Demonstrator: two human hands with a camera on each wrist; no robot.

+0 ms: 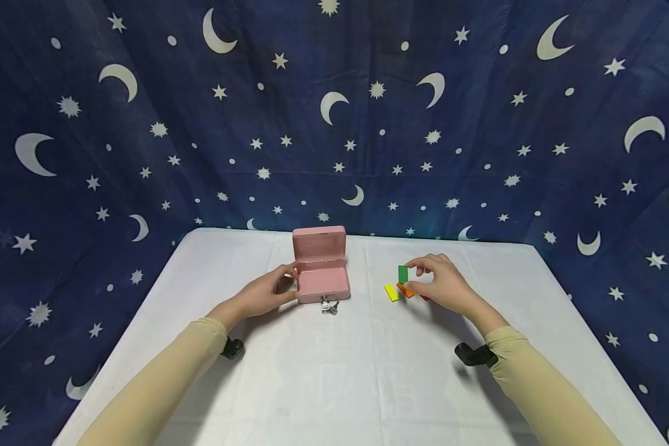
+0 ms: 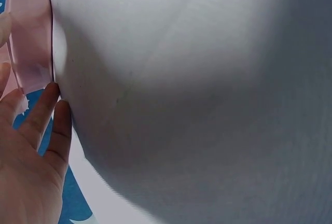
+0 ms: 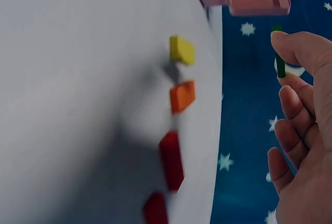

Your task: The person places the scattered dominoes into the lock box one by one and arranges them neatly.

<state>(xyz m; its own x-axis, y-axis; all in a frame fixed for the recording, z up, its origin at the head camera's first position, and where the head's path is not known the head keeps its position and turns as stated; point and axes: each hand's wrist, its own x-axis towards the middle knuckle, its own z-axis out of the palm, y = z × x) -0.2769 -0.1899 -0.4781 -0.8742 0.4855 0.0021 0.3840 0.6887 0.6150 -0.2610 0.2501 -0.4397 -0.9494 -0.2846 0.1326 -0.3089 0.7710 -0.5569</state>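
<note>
A pink metal box [image 1: 323,280] stands with its lid [image 1: 319,245] raised, its inside bare. My left hand [image 1: 264,292] touches the box's left side, fingers spread along it; the left wrist view also shows the fingers [image 2: 61,125] mostly straight against the box's end. To the right, my right hand [image 1: 445,284] pinches a thin green block [image 1: 403,274] between thumb and fingertips, held above the table. Beneath and beside it lie a yellow block [image 1: 391,292], an orange block [image 3: 182,96] and two red blocks [image 3: 171,162], the red ones largely hidden by the hand in the head view.
A small padlock [image 1: 326,305] hangs at the box's front, with keys [image 1: 334,308] beside it. A white cloth covers the table [image 1: 312,371]. Behind and around it hangs a dark blue curtain [image 1: 290,111] with moons and stars.
</note>
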